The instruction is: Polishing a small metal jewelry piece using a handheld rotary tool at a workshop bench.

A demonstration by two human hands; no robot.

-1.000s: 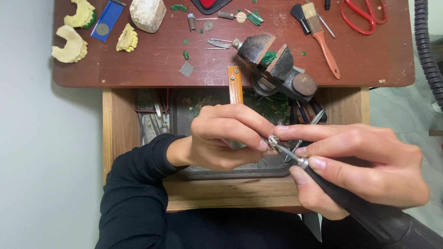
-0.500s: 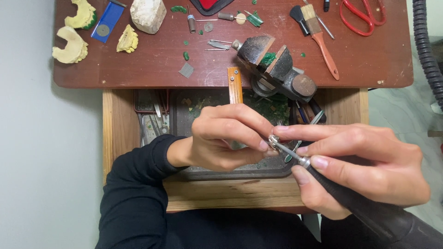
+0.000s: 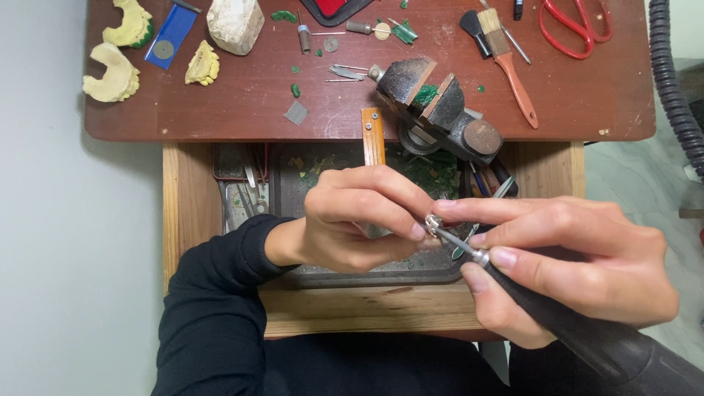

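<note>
Hands meet over the open wooden drawer just below the red-brown tabletop. I see my left hand curled shut, its fingertips pinching a small workpiece that is mostly hidden behind them, so I cannot tell what it is. My right hand is clamped round a black rotary handpiece held like a pen, the thumb and forefinger near its metal collar; its small metal burr tip sits right at the left hand's fingertips, touching or all but touching the pinched piece. Under both hands lies a dark tray in the drawer, scattered with green shavings. On the tabletop's front edge, just above my hands, a dark bench vise grips a green piece between its faces, and an orange wooden bench pin juts out beside it over the drawer. Far left on the tabletop lie several yellowish dental plaster casts, with a blue flat card and a pale block of stone near them. To the right rest a brush with an orange handle and red-handled scissors. A black ribbed hose runs down the right edge. Both my sleeves are black.
</note>
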